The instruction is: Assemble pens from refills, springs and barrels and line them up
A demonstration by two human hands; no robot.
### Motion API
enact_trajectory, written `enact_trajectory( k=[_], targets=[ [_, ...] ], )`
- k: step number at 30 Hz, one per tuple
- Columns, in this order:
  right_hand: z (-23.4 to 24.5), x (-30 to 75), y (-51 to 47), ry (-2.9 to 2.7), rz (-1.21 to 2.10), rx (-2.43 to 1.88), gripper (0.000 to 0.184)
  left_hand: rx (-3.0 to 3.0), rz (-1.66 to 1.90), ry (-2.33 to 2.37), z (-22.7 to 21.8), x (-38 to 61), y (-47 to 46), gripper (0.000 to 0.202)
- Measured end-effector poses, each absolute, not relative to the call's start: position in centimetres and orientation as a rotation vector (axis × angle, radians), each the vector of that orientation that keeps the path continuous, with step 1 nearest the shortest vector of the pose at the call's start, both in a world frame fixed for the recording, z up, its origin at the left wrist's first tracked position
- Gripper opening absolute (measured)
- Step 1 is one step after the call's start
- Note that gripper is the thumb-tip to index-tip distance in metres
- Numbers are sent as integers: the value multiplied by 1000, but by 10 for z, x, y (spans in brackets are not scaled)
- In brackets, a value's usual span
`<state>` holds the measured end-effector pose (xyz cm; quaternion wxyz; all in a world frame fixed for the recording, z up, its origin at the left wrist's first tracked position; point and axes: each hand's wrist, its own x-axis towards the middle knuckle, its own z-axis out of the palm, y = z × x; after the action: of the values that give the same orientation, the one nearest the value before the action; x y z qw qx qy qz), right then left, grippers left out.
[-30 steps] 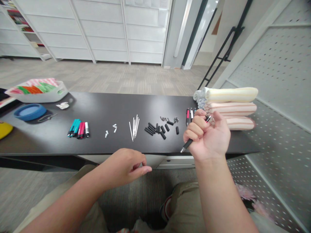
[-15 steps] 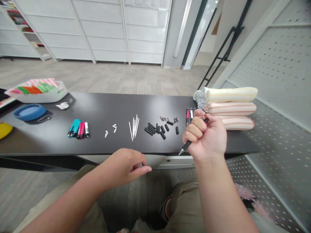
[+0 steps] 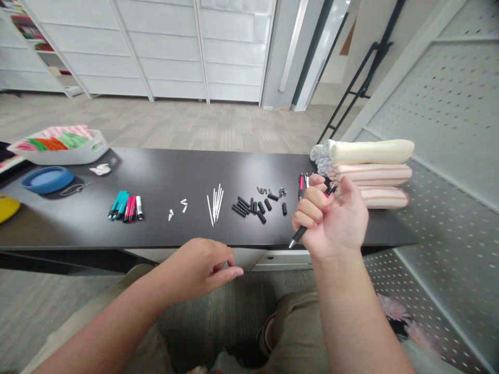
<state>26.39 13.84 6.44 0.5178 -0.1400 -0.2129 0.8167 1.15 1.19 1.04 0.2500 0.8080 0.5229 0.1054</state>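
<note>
My right hand is wrapped round a ballpoint pen above the table's front edge at the right. The pen's black grip and metal tip stick out below, pointing down and left; its clicker end shows near my thumb, which is raised off it. Partly hidden behind this hand, red and white pens lie on the table. My left hand hovers in front of the table edge, fingers loosely curled, thumb apart, nothing in it. Beyond it are white refill tubes, black grips, small springs and metal tips.
On the dark table, coloured pen barrels and white bits lie left of centre. Farther left are a blue round dish and a white basket of cloths. Rolled towels are stacked at the right, by a perforated panel.
My right thumb has lifted away from the pen's end, and the pen has shifted very slightly. My left hand has stayed still.
</note>
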Motion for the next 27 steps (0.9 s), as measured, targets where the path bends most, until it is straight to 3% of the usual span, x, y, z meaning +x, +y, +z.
enact_trajectory(
  k=[6,14,27],
  targets=[
    [67,262,138,-512,1967,-374,4,2207,287,1423,8,11,11,39],
    [67,263,136,-569,1947,-385,6,2208,312,1408,12,12,12,37],
    [67,258,134,-658,1910,-399,47,2194,294,1424,11,12,13,37]
  ],
)
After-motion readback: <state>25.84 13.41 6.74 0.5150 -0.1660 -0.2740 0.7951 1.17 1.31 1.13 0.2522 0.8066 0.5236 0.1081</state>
